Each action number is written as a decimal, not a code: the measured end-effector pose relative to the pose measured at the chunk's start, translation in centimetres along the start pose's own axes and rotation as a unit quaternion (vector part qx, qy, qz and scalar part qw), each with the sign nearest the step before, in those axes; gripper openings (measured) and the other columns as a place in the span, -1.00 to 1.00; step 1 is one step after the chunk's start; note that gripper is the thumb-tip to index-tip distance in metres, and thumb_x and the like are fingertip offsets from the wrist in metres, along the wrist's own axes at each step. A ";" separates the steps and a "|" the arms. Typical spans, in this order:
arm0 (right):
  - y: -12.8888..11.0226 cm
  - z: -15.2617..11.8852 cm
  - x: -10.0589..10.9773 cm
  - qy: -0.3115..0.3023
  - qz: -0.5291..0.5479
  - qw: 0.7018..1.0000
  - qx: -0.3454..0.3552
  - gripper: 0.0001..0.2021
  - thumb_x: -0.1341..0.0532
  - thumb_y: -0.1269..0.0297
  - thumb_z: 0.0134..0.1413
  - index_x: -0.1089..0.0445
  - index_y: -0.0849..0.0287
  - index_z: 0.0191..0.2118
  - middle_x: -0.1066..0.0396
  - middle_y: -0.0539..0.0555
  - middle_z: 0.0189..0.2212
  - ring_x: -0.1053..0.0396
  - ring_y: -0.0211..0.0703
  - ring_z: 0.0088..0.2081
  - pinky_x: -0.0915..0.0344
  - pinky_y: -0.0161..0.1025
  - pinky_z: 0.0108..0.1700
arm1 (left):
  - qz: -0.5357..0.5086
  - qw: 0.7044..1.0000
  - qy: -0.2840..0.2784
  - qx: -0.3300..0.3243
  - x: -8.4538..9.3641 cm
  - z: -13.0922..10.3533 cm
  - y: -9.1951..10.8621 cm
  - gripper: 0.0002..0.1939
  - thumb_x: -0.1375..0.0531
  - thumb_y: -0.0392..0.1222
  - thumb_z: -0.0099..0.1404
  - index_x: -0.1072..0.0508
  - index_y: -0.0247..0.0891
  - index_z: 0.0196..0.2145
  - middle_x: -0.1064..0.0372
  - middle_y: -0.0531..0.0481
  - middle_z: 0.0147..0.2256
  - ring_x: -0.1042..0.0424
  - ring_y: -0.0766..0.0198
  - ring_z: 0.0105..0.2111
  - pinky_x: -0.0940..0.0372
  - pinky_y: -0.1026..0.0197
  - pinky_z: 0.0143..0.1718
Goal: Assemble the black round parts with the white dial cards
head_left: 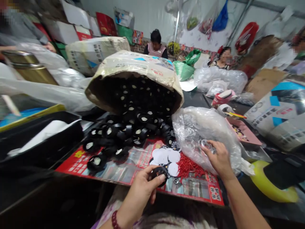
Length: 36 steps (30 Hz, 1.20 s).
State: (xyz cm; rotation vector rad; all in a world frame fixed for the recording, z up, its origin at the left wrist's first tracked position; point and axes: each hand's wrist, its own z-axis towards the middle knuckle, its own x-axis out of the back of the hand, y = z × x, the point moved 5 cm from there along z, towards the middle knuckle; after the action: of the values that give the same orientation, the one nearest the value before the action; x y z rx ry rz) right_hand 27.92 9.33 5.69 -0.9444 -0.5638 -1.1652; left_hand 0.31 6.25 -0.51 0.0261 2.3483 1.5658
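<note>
My left hand [145, 184] grips a round black part [160, 175] between thumb and fingers, above the front edge of the red printed sheet [133, 175]. At the mouth of the clear plastic bag [202, 127], my right hand [218, 156] pinches a clear ring [207, 145]. Between the hands lie white paper discs [166, 156] and a heap of small red pieces [190, 165]. Behind them, many black round parts [128, 130] spill from a large sack [140, 65] lying on its side.
A black tray [40, 136] stands at left, near a gold flask [30, 66]. To the right are a pink tray [243, 132], a yellow object [271, 181] and a printed box [281, 111]. Other people sit across the table.
</note>
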 end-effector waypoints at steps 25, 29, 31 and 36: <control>-14.1 -6.8 -2.7 -0.228 0.540 0.796 -0.148 -0.81 -0.17 0.24 0.11 -0.38 0.15 -0.16 -0.42 0.05 -0.31 -0.39 -0.13 -0.26 -0.33 -0.24 -0.20 | 0.135 0.973 -0.094 -0.164 -1.6 -2.5 2.7 -0.72 -0.13 -0.08 0.25 -0.38 -0.23 -0.11 -0.40 -0.04 -0.35 -0.40 0.24 -0.39 -0.30 0.27 -0.38; -14.7 -6.8 -3.5 -0.238 0.553 0.784 -0.153 -0.83 -0.16 0.28 0.10 -0.38 0.14 -0.18 -0.42 0.03 -0.32 -0.37 -0.15 -0.26 -0.30 -0.26 -0.19 | 0.182 0.961 -0.070 -0.198 -0.7 -2.6 2.8 -0.74 -0.12 -0.11 0.26 -0.39 -0.23 -0.12 -0.42 -0.06 -0.26 -0.38 0.16 -0.27 -0.27 0.20 -0.23; -15.2 -6.6 -3.7 -0.269 0.537 0.790 -0.124 -0.83 -0.14 0.31 0.12 -0.37 0.13 -0.16 -0.42 0.02 -0.28 -0.36 -0.15 -0.21 -0.28 -0.25 -0.15 | 0.221 0.952 -0.061 -0.202 0.0 -2.8 2.7 -0.73 -0.12 -0.14 0.25 -0.39 -0.23 -0.10 -0.44 -0.07 -0.26 -0.40 0.15 -0.27 -0.26 0.19 -0.23; -15.8 -6.6 -3.7 -0.260 0.441 0.857 -0.060 -0.86 -0.16 0.37 0.08 -0.36 0.14 -0.20 -0.38 0.00 -0.30 -0.31 -0.17 -0.24 -0.22 -0.27 -0.16 | 0.298 0.924 -0.045 -0.237 0.5 -3.4 2.7 -0.66 -0.09 -0.26 0.25 -0.36 -0.17 0.00 -0.45 -0.10 -0.20 -0.43 0.10 -0.24 -0.24 0.17 -0.23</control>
State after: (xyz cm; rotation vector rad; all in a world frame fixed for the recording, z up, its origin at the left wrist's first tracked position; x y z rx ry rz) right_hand 11.25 4.03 4.52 -1.4314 -0.3949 -0.1014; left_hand -1.50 4.35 2.99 0.7429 1.9157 2.3153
